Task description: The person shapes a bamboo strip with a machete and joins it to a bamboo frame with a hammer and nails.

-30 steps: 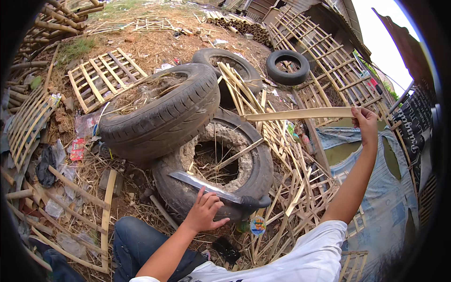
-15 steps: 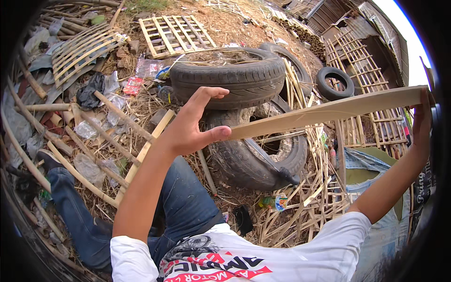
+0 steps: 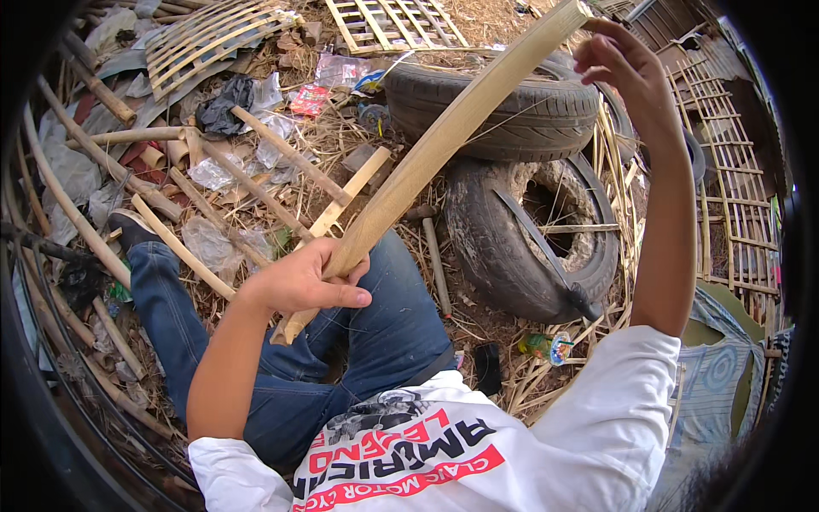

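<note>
A long, split bamboo piece (image 3: 452, 141) slants from above my lap up to the far right, crossing in front of the tires. My left hand (image 3: 311, 277) is closed round it near its lower end, the thumb lying apart. At its upper end is my right hand (image 3: 623, 72), fingers apart and slightly curled. One fingertip is at or touching the tip; the hand is not wrapped round it. A long flat tool with a dark grip (image 3: 546, 247) leans across the lower tire (image 3: 478, 243).
Another tire (image 3: 503, 115) lies over the lower one. Bamboo poles (image 3: 290, 158) and plastic litter (image 3: 213, 243) cover the ground at left. Slatted bamboo panels (image 3: 397, 24) lie beyond. A plastic cup (image 3: 550, 346) and a black object (image 3: 487, 369) lie near my leg.
The bamboo piece has swung from nearly level to a steep slant, its left end now low over my lap. My left hand has dropped and closed on it; my right hand has moved leftward and up.
</note>
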Tool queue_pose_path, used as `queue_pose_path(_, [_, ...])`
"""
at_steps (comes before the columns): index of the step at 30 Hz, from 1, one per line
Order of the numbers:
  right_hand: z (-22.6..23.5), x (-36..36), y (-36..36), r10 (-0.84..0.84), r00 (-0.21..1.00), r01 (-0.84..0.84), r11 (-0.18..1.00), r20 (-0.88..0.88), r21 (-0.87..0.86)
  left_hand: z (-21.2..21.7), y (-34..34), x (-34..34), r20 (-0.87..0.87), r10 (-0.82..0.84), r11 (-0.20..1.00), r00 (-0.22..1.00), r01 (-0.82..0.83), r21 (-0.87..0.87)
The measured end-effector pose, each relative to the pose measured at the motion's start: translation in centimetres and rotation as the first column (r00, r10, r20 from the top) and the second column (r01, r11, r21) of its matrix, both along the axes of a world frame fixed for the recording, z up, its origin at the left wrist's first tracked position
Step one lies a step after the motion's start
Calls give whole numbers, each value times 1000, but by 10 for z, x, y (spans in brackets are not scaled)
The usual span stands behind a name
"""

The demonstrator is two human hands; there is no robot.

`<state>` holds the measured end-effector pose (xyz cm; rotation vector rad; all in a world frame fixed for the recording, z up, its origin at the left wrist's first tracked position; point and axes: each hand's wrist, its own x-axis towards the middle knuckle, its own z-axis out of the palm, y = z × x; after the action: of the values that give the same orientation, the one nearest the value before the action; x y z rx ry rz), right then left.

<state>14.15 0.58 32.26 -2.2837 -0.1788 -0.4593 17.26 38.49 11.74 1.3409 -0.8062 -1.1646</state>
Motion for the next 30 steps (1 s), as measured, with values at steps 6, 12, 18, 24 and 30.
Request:
queue_pose_path(6, [-128, -210, -125, -640, 683, 358, 714, -353, -602, -41, 6, -7, -358, 118, 992, 926, -128, -5])
queue_pose_path(12, [-240, -337, -137, -692, 292, 383, 717, -660, -582, -58, 13, -2, -387, 182, 973, 904, -221, -60])
queue_pose_path(18, [-255, -306, -120, -842, 384, 209, 480, -379, -852, -53, -1, -4, -397, 199, 968, 896, -243, -62])
queue_pose_path(24, [-272, -319, -83, -802, 506, 503, 573, -316, -647, -48, 3, -9, -421, 170, 973, 891, -218, -69])
queue_pose_path(30, [-271, -272, -3, -608, 734, 606, 787, -304, -111, -53, 18, -17, -432, 242, 957, 869, -287, -41])
